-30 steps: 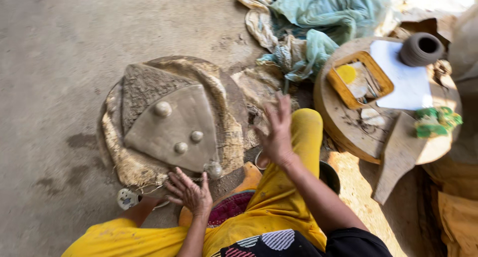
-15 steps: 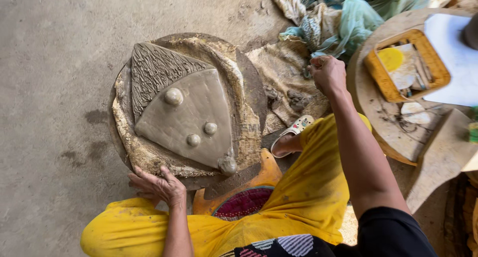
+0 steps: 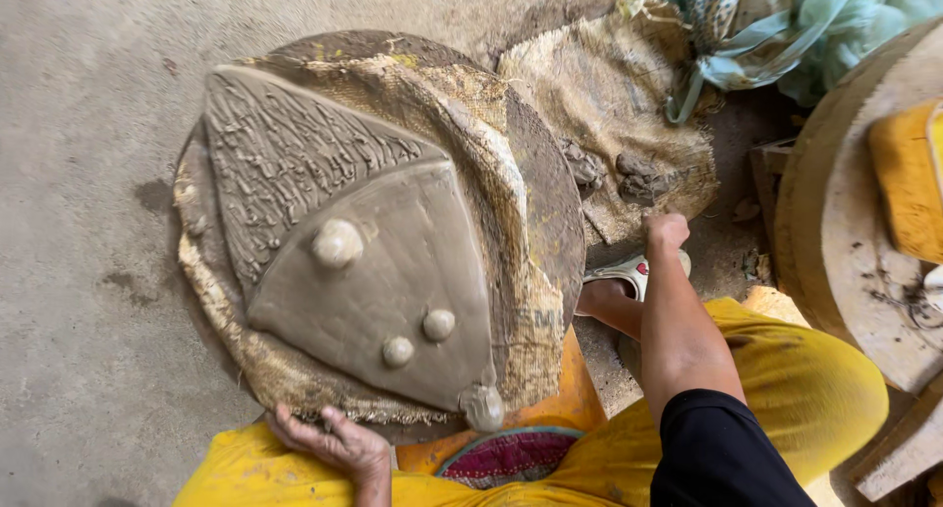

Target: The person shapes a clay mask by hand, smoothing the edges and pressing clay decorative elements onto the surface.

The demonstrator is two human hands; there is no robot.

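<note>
A triangular wet clay slab with round knobs lies on burlap over a round board. The left hand grips the board's near edge. The right hand, closed, reaches toward clay lumps on sacking at right.

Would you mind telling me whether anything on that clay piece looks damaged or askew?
The burlap sheet under the clay slab is bunched into a ridge along the right edge, with frayed fringe by the left hand. The slab itself shows no cracks.
</note>
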